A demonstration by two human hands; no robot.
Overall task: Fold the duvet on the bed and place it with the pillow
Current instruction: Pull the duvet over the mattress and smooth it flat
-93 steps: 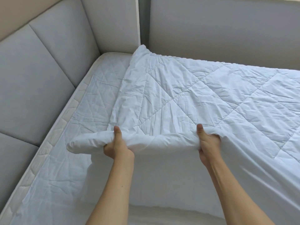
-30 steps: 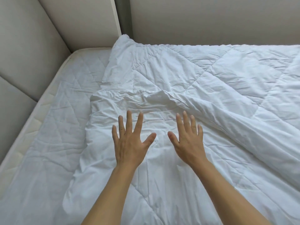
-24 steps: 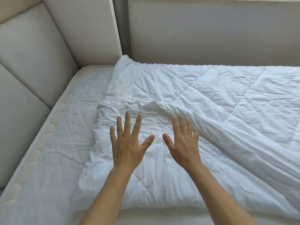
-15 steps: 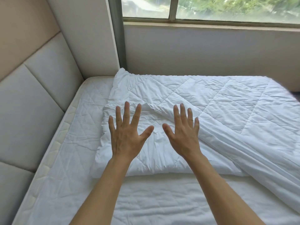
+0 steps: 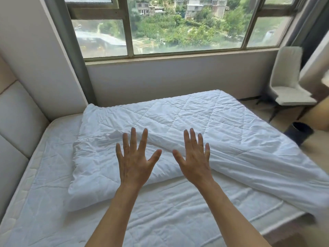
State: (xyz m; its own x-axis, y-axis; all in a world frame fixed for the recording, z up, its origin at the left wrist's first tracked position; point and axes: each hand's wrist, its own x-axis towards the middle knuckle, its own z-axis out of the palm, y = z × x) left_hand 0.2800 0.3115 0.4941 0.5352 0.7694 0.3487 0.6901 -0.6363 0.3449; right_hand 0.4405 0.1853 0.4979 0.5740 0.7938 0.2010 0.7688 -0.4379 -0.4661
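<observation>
A white quilted duvet [image 5: 204, 122] lies on the far half of the bed, its near edge folded over onto itself, and its right part hangs off the bed's right side. My left hand [image 5: 135, 161] and my right hand [image 5: 194, 159] are both held up in front of it, fingers spread and straight, holding nothing. Whether the palms touch the fabric cannot be told. No pillow is in view.
The bare white mattress [image 5: 160, 216] fills the near part of the bed. A padded headboard [image 5: 16, 122] runs along the left. A wide window [image 5: 169, 25] is behind the bed. A white chair [image 5: 288, 86] and a dark bin [image 5: 300, 132] stand at the right.
My hands let go of the duvet's near edge after laying it over the far part. They have since stayed spread while my view rose and pulled back, bringing in the window and chair.
</observation>
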